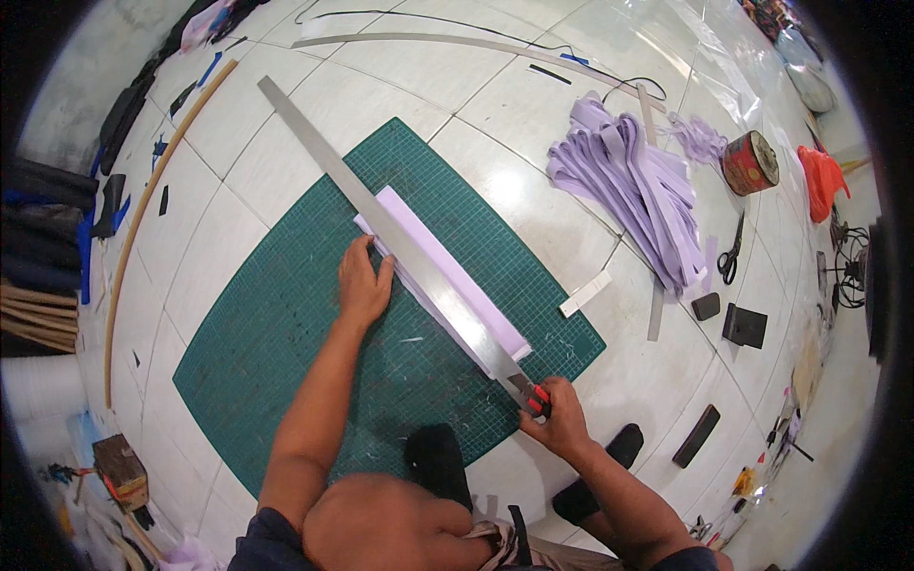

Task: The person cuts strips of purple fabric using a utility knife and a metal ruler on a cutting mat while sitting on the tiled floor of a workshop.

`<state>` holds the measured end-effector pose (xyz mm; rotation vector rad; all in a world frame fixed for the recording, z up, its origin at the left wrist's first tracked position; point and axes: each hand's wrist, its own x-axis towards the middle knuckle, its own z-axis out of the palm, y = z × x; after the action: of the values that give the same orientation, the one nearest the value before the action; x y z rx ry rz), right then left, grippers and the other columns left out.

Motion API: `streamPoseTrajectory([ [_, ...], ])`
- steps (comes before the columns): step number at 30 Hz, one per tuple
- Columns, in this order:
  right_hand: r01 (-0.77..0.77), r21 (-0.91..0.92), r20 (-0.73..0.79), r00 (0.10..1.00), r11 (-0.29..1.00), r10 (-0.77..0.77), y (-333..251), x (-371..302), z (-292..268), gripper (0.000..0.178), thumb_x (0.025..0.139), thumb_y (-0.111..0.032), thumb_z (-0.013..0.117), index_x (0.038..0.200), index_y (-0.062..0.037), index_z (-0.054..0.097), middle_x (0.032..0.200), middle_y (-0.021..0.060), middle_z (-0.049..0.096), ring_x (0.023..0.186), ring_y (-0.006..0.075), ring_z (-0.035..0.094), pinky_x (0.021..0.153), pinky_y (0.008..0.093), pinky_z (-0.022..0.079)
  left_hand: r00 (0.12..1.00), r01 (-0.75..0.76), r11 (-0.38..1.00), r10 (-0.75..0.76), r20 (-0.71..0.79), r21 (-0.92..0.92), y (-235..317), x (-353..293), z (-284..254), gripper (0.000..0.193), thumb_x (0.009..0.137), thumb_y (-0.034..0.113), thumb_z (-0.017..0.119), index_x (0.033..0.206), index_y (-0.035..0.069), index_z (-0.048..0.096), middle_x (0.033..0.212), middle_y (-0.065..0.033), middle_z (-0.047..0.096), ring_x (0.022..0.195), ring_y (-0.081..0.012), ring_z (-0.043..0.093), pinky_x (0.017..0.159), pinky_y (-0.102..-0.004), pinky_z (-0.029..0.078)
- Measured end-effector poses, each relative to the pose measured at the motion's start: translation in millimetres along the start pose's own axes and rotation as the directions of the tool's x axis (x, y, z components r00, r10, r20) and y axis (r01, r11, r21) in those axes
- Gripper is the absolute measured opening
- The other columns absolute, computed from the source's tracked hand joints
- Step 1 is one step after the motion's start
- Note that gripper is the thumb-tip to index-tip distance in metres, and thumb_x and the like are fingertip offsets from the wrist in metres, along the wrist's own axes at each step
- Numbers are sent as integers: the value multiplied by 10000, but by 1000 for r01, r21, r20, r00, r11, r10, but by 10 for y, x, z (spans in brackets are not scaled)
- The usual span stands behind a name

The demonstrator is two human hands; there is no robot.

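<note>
Green mat (286,314) bears lilac fabric (476,306); left hand (365,284) splays, right hand (560,422) grips red tool (540,394)

No readable text. Red cylindrical metal tin (746,166): printed label too small to make out. Green gridded cutting mat (286,319), long silver metal straightedge (414,259): any figures illegible.

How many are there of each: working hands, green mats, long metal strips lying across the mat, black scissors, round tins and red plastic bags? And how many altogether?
Working hands: 2, the left hand and right hand
Green mat: 1
Metal strip across the mat: 1
Black scissors: 1 pair
Round tin: 1
Red plastic bag: 1
Total: 7
</note>
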<state>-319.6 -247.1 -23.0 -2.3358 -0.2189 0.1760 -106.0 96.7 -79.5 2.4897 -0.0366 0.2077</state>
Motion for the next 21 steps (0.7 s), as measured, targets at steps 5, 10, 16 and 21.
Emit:
streamPoseTrajectory([
  [5,-77,20,23,997,997,76,9,-1,-1,531,693,-128,835,1084,-11,494,1015,187,545,922,359,565,789,420,487,1000,-21,1000,21,5,6,3,-14,-14,490,924,242,629,1323,2,473,1297,-215,548,1223,-406,516,1047,-504,381],
  [10,-111,31,51,993,993,109,42,3,37,525,715,-147,827,1095,-8,492,1005,198,540,926,377,558,787,446,478,998,-62,998,62,-8,27,-6,-16,-17,518,921,252,635,1350,9,476,1305,-212,545,1230,-404,513,1048,-506,379],
  [16,-193,-4,103,976,981,193,140,17,86,522,736,-181,822,1098,-8,489,1031,205,533,958,402,553,807,471,478,996,-58,998,56,65,23,31,1,6,584,914,307,645,1379,2,467,1359,-229,521,1272,-412,491,1072,-512,367],
  [21,-240,1,45,970,971,240,20,149,22,471,768,-222,836,1035,-26,501,1025,194,534,925,386,564,766,463,483,994,-55,998,52,99,36,-100,-19,-17,704,888,403,689,1405,-10,445,1427,-271,456,1311,-449,445,1089,-526,353],
])
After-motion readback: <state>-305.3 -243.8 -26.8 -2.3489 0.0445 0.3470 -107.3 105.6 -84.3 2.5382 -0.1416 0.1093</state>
